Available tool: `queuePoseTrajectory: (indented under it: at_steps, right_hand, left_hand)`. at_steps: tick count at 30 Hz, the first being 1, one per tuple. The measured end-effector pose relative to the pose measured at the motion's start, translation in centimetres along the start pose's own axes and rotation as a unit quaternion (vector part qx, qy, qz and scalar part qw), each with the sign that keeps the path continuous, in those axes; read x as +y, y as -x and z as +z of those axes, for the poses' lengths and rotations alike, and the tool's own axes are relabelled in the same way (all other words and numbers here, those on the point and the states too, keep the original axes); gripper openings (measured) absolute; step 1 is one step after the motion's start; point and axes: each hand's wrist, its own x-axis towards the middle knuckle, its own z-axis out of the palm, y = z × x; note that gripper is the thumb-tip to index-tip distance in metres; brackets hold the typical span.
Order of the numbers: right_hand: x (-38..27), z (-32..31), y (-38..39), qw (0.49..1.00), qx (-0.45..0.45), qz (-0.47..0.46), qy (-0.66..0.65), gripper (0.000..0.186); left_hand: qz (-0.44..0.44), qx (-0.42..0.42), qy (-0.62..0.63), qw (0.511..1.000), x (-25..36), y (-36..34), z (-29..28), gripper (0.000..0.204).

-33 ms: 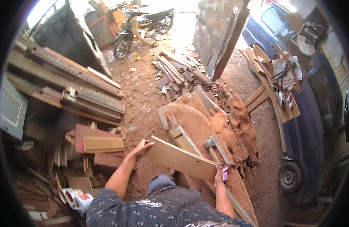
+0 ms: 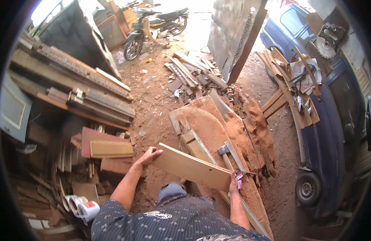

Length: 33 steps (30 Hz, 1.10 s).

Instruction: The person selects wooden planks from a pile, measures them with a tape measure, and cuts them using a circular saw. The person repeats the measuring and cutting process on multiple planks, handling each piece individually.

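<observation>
Change since the earlier frame: the whole view is shifting slightly, and the board point(image 2: 185, 165) is moving only a little, its left end sitting marginally farther from the worktop point(image 2: 203, 120). Both hands are keeping their places on it.

Board, wooden, one: hanging between the two hands, its long axis running from upper left down to lower right, a small dark hole showing near its right end. It is crossing the worktop's left edge in this view; whether it is touching there, I cannot tell.

Left hand point(image 2: 145, 157): grip clamping the board's left end, thumb toward the top edge.

Right hand point(image 2: 234, 185): grip closing around the board's right end; this is the hand lying nearer the worktop.

Hammer-like tool point(image 2: 224, 150): resting toward the worktop's right edge, just beyond the board.

Pink item point(image 2: 239, 184), small: showing beside the right hand; whether held, unclear.
</observation>
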Motion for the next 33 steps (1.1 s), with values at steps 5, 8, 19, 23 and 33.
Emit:
queuePoseTrajectory:
  at_steps: [5, 8, 19, 23, 33]
  right_hand:
    - [-0.4, -0.6, 3.6, 0.996, -0.086, -0.006, 0.004, 0.061]
    - [1.3, -0.9, 3.9, 0.981, -0.174, -0.050, 0.072, 0.058]
    - [11.6, 7.2, 8.7, 0.904, -0.401, 0.109, 0.100, 0.094]
    - [15.4, 11.4, 9.8, 0.857, -0.442, 0.199, 0.176, 0.091]
    - [17.7, 12.3, 12.1, 0.764, -0.380, 0.055, 0.518, 0.081]
  left_hand:
    - [-0.013, -0.008, 0.161, 0.987, -3.0, 16.1, 2.6, 0.079]
    - [-0.036, 0.096, 0.210, 0.972, -8.7, 24.0, 5.6, 0.072]
    - [0.001, 0.442, 0.036, 0.896, -15.2, 46.8, 15.5, 0.119]
    - [-0.051, 0.487, 0.003, 0.872, -14.1, 53.0, 18.8, 0.114]
    - [-0.161, 0.585, -0.068, 0.792, -32.3, 54.8, 20.7, 0.108]
